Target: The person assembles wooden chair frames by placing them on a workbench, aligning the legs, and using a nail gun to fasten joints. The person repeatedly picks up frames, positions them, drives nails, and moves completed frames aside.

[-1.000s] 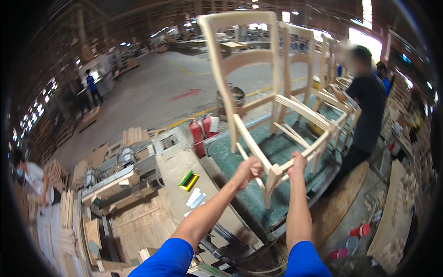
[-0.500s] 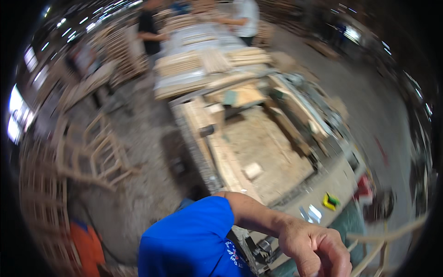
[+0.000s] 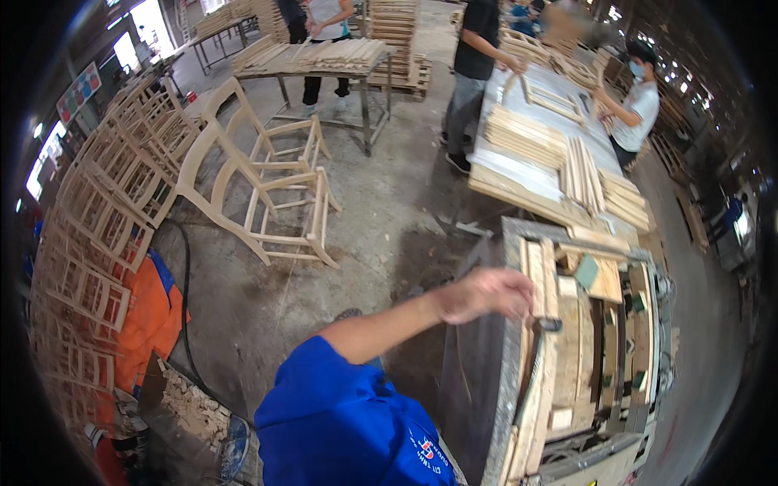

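My left hand (image 3: 490, 295) reaches out over the near-left edge of a wooden-framed machine bed (image 3: 512, 275). The hand is slightly blurred; its fingers are loosely bent and apart, with nothing visible in them. Just beyond the fingertips lie pale wood strips (image 3: 535, 279) along the bed's left side. Close by is a dark cylindrical knob (image 3: 551, 325). Inside the frame sit a small wood block (image 3: 560, 419) and a green pad (image 3: 587, 271). My right hand is outside the picture.
Wooden chair frames (image 3: 259, 182) stand on the floor at left, beside stacked frames (image 3: 105, 211). An orange cloth (image 3: 154, 324) and a heap of wood offcuts (image 3: 194, 405) lie lower left. Co-workers stand around a table (image 3: 527, 174) of wood slats; another table (image 3: 284, 69) is farther back.
The view has swung left, bringing the chair frames and offcuts into fuller sight. My left hand has gone from the machine's near end to its left edge, by the wood strips.
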`<state>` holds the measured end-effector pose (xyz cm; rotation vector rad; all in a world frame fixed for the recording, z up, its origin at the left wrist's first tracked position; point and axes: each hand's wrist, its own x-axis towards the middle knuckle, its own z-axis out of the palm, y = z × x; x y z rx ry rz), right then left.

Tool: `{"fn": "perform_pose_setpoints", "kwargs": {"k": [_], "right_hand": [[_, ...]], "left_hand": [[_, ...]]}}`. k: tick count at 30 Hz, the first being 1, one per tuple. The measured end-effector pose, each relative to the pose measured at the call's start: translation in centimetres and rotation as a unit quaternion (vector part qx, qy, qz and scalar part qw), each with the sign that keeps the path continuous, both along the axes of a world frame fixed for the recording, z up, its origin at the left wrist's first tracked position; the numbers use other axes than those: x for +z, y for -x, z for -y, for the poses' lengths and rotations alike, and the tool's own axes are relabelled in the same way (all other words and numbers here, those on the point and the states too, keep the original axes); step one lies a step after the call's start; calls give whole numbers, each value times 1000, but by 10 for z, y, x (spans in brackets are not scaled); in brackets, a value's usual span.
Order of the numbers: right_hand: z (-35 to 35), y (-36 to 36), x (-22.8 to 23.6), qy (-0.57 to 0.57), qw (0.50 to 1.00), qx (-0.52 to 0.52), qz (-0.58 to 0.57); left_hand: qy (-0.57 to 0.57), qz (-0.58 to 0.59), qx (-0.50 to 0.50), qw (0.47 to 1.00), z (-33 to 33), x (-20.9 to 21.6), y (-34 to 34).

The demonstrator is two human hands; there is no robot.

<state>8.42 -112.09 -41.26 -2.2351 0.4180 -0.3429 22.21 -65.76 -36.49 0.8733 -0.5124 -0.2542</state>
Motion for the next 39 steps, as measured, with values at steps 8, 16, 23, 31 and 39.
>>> {"fn": "perform_pose_setpoints", "kwargs": {"k": [8, 16, 23, 31, 39], "right_hand": [[-207, -83, 17, 112, 989, -23, -95], [-312, -95, 74, 195, 967, -89, -141], [-366, -146, 15, 171, 969, 22, -180], [-348, -103, -7, 42, 983, 76, -163], [-423, -153, -42, -133, 959, 224, -111]], "left_hand": [[-187, -490, 776, 351, -561, -157, 148], [-281, -418, 805, 315, -785, -65, 221], [-190, -316, 885, 284, -818, -35, 310], [-268, -312, 789, 456, -715, -124, 222], [-234, -255, 868, 357, -715, -34, 131]]}}
